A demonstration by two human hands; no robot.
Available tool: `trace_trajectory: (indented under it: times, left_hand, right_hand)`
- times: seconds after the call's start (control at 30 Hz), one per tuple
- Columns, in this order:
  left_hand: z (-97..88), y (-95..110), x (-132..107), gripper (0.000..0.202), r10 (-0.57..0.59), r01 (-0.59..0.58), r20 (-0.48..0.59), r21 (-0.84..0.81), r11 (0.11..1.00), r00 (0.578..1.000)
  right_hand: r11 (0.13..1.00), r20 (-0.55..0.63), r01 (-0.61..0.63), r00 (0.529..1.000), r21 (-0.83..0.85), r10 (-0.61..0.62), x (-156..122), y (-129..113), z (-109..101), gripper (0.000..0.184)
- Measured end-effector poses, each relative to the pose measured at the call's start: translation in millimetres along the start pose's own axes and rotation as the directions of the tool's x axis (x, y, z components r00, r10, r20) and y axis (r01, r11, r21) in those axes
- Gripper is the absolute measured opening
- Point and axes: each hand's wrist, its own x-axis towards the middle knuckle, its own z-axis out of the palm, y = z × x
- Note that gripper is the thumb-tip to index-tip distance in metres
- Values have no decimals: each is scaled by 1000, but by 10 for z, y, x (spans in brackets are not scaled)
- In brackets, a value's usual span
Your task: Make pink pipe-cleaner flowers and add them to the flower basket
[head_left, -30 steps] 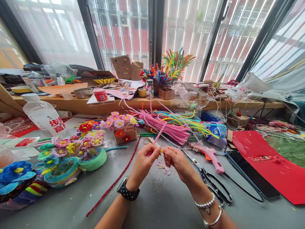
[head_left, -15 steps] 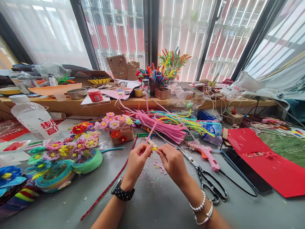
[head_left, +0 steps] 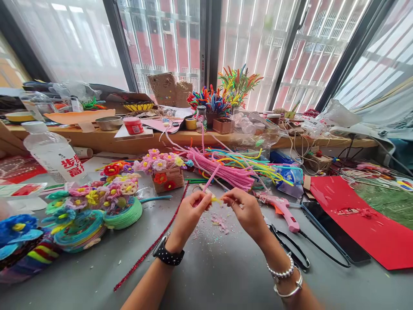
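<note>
My left hand (head_left: 195, 207) is closed on a pink pipe cleaner (head_left: 212, 177), whose stem sticks up past the fingers. A short yellow fluffy piece (head_left: 216, 199) shows at my left fingertips and reaches across to my right hand (head_left: 244, 211). That hand pinches the yellow piece's right end between thumb and forefinger. Beneath the fingers, pink fluff scraps (head_left: 220, 223) lie on the grey table. Past the hands sits a bundle of pink pipe cleaners (head_left: 222, 170). Scissors (head_left: 292, 245) lie partly behind my right forearm.
Right of my hands are a pink glue gun (head_left: 285, 213), a phone (head_left: 335, 234) and red card (head_left: 364, 215). On the left stand pipe cleaner flowers in a green coiled pot (head_left: 124, 215) and a water bottle (head_left: 54, 155). A red tinsel stem (head_left: 151, 247) runs beside my left wrist.
My right hand has drawn away to the right from my left, and more of the yellow piece shows between them. The whole view has shifted slightly.
</note>
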Motion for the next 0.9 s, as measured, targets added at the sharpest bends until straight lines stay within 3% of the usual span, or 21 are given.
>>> trace_trajectory:
  times: [0.1, 0.13, 0.2, 0.23, 0.3, 0.43, 0.6, 0.77, 0.83, 0.9]
  left_hand:
    - [-12, -13, 14, 29, -42, 38, -56, -57, 998, 998]
    - [-13, -20, 19, 29, -56, 51, -68, -68, 996, 996]
    - [-10, -35, 25, 29, -74, 69, -77, -71, 995, 994]
    - [-6, -41, 28, 29, -80, 75, -75, -66, 995, 994]
    - [3, -47, 31, 29, -94, 90, -65, -56, 994, 993]
    - [7, -51, 37, 29, -110, 107, -69, -38, 994, 992]
    - [-12, -70, 40, 28, -99, 98, -80, -18, 995, 992]
    - [-16, -74, 42, 29, -94, 94, -88, -3, 996, 992]
    - [-14, -74, 40, 29, -90, 90, -92, -3, 996, 992]
    - [-14, -78, 38, 29, -85, 85, -94, -3, 996, 992]
  right_hand:
    - [944, 44, -215, 971, -250, 233, -121, -9, -266, 16]
    - [878, 70, -295, 936, -378, 345, -204, 9, -360, 17]
    - [688, 109, -402, 814, -604, 571, -419, 78, -523, 17]
    - [606, 95, -424, 764, -673, 639, -535, 125, -585, 15]
    - [530, 88, -414, 722, -740, 686, -740, 222, -666, 12]
    - [535, 96, -417, 717, -735, 691, -925, 351, -694, 16]
    - [546, 92, -447, 709, -709, 699, -889, 472, -658, 10]
    - [607, 180, -480, 671, -634, 719, -829, 614, -692, 12]
    - [654, 256, -548, 631, -521, 732, -800, 580, -739, 14]
    - [659, 380, -682, 545, -317, 748, -782, 485, -795, 13]
